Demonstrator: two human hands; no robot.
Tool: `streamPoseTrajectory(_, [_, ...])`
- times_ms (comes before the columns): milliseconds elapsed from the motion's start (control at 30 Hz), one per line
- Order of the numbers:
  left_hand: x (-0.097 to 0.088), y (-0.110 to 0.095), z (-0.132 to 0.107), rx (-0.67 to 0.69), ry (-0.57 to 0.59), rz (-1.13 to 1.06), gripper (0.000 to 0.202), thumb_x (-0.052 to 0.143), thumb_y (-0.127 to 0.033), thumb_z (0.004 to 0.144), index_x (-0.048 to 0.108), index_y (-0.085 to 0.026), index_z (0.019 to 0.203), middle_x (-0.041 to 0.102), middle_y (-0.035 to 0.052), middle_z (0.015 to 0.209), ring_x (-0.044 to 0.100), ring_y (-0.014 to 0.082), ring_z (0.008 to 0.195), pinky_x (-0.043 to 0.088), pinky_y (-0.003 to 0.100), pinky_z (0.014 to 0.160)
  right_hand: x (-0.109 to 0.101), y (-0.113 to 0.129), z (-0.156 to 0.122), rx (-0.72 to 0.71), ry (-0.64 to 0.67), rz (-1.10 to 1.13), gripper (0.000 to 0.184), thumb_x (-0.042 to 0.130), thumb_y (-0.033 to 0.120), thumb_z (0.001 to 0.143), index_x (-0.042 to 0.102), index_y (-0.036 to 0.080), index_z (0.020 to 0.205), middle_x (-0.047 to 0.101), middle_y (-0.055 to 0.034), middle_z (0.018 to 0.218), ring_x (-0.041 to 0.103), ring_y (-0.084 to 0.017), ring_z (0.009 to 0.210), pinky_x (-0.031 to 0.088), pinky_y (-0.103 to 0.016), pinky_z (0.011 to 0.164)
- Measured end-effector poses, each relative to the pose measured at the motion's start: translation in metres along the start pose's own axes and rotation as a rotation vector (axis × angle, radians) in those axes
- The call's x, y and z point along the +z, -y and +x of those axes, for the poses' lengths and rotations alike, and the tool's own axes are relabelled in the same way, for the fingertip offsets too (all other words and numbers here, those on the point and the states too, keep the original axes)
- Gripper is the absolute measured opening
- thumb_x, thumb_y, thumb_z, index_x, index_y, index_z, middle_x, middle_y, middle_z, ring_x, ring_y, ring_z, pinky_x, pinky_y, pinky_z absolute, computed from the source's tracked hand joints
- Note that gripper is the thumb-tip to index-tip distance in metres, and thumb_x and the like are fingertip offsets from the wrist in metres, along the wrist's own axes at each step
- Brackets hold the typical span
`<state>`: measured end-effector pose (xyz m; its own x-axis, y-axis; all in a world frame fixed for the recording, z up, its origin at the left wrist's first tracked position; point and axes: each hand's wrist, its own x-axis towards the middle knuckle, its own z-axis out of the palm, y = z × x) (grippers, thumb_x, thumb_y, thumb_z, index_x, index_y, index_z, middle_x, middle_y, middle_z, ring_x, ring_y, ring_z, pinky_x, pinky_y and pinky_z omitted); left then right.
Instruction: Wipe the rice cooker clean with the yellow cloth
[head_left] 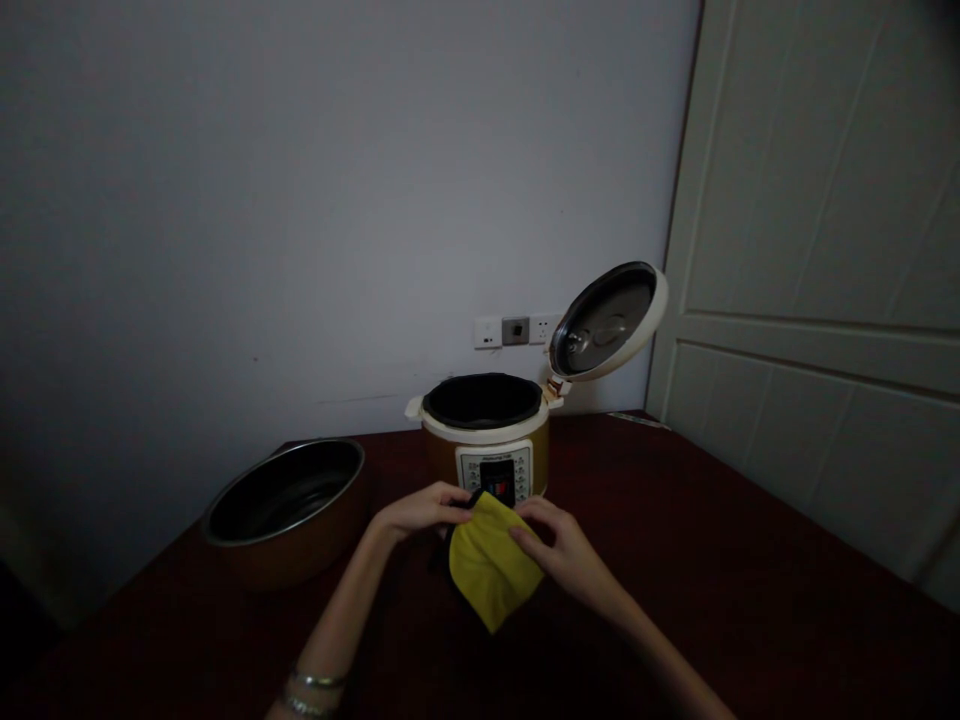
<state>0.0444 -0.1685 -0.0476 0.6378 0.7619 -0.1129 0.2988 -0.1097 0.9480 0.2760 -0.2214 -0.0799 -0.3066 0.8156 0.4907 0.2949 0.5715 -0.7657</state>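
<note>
A yellow cloth [495,565] with a dark edge hangs between my two hands, above the table. My left hand [426,508] pinches its upper left corner, where a dark part shows. On the other side, my right hand [559,548] grips the upper right edge between thumb and fingers. Just behind the cloth stands a cream and gold electric pressure cooker [439,450], its lid [611,320] swung up to the right. The cooker's mouth looks dark inside. The cloth covers the lower part of its control panel [495,470].
To the left, a brown pot with a dark inside [300,545] sits on the dark red table [675,560]. Wall sockets [516,331] are behind the cooker, near the raised lid. A white panelled door [817,300] borders the table on the right.
</note>
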Motion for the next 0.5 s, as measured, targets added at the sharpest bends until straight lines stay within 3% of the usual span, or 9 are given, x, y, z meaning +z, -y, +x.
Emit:
streamPoseTrajectory(100, [0.002,0.019,0.008,-0.091,0.054,-0.057,0.036,0.072,-0.040,0.066,0.070,-0.015,0.093,0.067,0.0011,0.081,0.053,0.0086,0.061,0.036,0.018,0.053,0.007,-0.003,-0.004,-0.069,-0.034,-0.021,0.016,0.051,0.031,0.086,0.061,0.019,0.088,0.058,-0.0101,0.114,0.054,-0.021,0.110,0.041,-0.036,0.097])
streamPoseTrajectory(233, [0.011,0.038,0.020,-0.127,0.059,-0.168,0.038,0.076,-0.043,0.060,0.069,-0.014,0.084,0.061,-0.0015,0.073,0.047,0.0059,0.056,0.033,0.017,0.051,0.020,-0.008,-0.007,-0.042,-0.047,0.036,0.014,0.048,0.033,0.088,0.053,0.020,0.087,0.053,-0.0121,0.126,0.050,-0.022,0.118,0.036,-0.039,0.102])
streamPoseTrajectory(400, [0.024,0.043,0.026,-0.150,0.088,-0.112,0.034,0.072,-0.045,0.064,0.067,-0.015,0.077,0.062,-0.0016,0.072,0.050,0.0077,0.061,0.039,0.020,0.059,0.029,-0.010,-0.006,-0.020,-0.047,0.093,0.019,0.046,0.037,0.090,0.052,0.020,0.095,0.064,-0.0081,0.103,0.060,-0.019,0.097,0.046,-0.033,0.087])
streamPoseTrajectory(500, [0.024,0.039,0.018,-0.141,0.096,-0.065,0.035,0.068,-0.047,0.069,0.068,-0.015,0.082,0.065,0.0005,0.077,0.054,0.0099,0.065,0.043,0.023,0.064,0.024,-0.012,-0.003,-0.040,-0.098,0.057,0.021,0.045,0.040,0.090,0.051,0.020,0.092,0.061,-0.0042,0.089,0.059,-0.017,0.084,0.048,-0.028,0.077])
